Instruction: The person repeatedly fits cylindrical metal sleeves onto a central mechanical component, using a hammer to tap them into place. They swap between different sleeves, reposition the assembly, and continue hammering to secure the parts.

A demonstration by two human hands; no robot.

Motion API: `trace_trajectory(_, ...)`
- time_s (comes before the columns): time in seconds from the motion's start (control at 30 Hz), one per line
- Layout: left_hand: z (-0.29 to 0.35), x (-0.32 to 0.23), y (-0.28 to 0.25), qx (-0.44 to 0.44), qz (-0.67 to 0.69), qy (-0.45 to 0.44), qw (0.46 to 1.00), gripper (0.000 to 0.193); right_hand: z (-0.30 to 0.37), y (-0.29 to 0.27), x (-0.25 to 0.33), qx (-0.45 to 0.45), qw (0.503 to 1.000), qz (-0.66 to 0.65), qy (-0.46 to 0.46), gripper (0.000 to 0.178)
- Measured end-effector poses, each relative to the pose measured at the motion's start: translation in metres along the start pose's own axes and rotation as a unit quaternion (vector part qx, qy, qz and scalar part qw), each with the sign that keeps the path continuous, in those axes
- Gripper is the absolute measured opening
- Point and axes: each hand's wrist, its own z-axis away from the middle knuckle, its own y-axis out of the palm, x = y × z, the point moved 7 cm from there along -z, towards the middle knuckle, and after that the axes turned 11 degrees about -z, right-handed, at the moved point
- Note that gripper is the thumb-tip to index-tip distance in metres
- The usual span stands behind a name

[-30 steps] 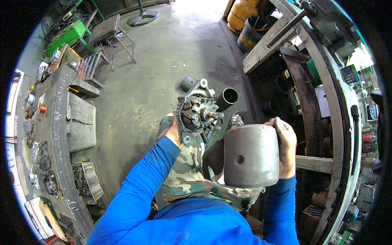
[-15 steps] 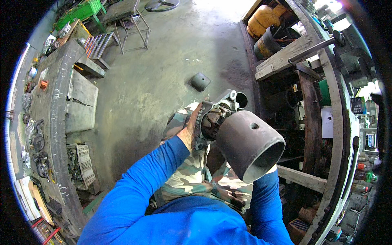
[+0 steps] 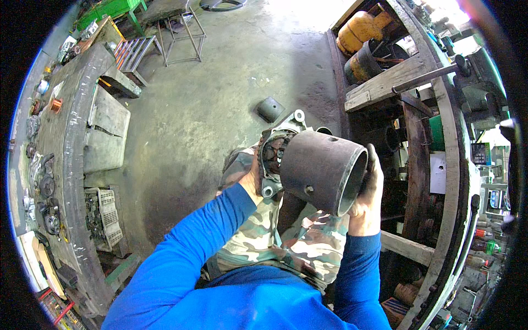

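Note:
My left hand [image 3: 254,179] grips the left side of an alternator housing [image 3: 271,142], a cast metal part with bolt ears and dark workings inside. Against its right face sits a wide dark steel sleeve [image 3: 319,169], lying nearly level with its open end to the right. Small round holes pierce the sleeve's wall. My right hand [image 3: 369,195] is closed round the sleeve's open end from the right, thumb side up; some of its fingers are hidden behind the metal. Both parts are held above my camouflage trousers [image 3: 258,220].
A shorter dark sleeve [image 3: 270,109] stands on the concrete floor ahead, with another round rim [image 3: 324,131] partly hidden behind the held sleeve. To the left is a workbench [image 3: 74,159] with metal parts; to the right, a heavy wooden rack [image 3: 445,126] holds a yellow gas cylinder [image 3: 360,34].
The sleeve has been raised and turned from tilting down to nearly level, moving slightly left. My right hand has come up from beneath it to its open end. The housing has turned slightly.

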Motion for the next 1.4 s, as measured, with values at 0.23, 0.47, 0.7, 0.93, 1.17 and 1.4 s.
trace_trajectory(0.23,-0.001,-0.007,-0.007,-0.028,0.016,0.023,0.999,0.067,0.035,0.023,-0.004,0.056,0.961,0.232,-0.136,0.094)
trace_trajectory(0.47,0.0,-0.002,0.01,-0.051,0.001,-0.009,0.999,0.069,0.04,0.061,-0.009,0.005,0.848,0.49,-0.204,0.121)
trace_trajectory(0.7,0.003,-0.004,0.057,0.147,0.08,-0.052,0.985,0.076,0.053,0.074,-0.016,0.041,0.75,0.612,-0.248,0.125)
trace_trajectory(0.93,0.0,-0.008,0.017,0.032,-0.04,-0.031,0.998,0.078,0.065,0.077,-0.026,0.049,0.691,0.665,-0.279,0.13)
trace_trajectory(1.17,0.008,-0.015,0.027,0.059,0.01,-0.009,0.998,0.084,0.072,0.081,-0.04,0.093,0.608,0.717,-0.328,0.122)
trace_trajectory(1.4,0.018,-0.015,0.034,0.068,0.025,-0.04,0.997,0.091,0.078,0.09,-0.042,0.139,0.587,0.721,-0.342,0.119)
